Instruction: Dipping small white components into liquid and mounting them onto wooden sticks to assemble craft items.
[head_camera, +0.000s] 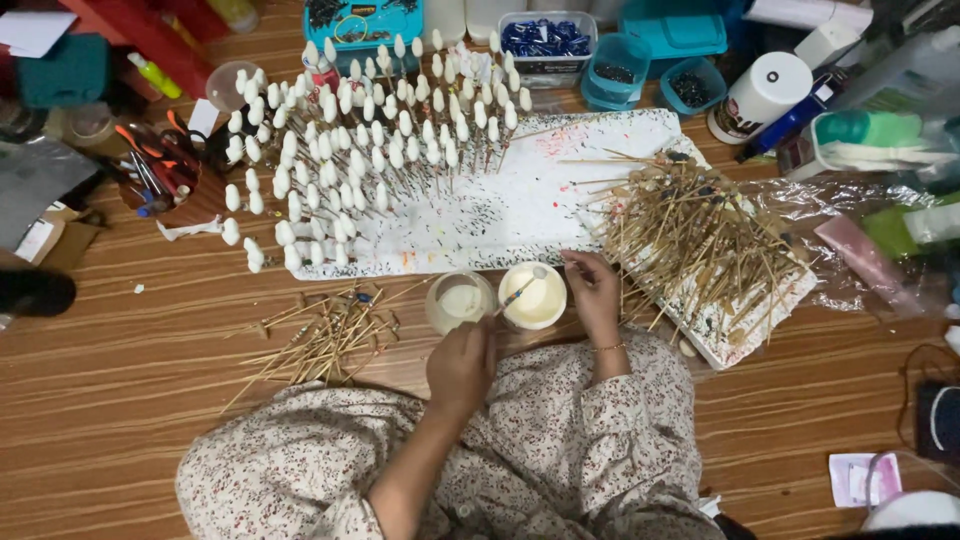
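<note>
My left hand (460, 365) is closed on a thin stick (516, 294). The stick slants up to the right, and its tip is over a white cup of white paint (533, 297). A clear cup of white liquid (460, 300) stands just above that hand. My right hand (595, 290) lies against the white cup's right side with its fingers curled near the stick's tip. I cannot see whether it grips anything. Behind the cups lies a white, paint-speckled board (520, 205). Several sticks with white bulb tips (350, 150) stand upright in it.
A heap of bare bamboo sticks (690, 235) lies on the board's right part, and a smaller heap (320, 335) lies on the wooden floor at the left. Teal boxes (660, 45), a white jar (765, 90) and a cup of pens (155, 170) crowd the far edge.
</note>
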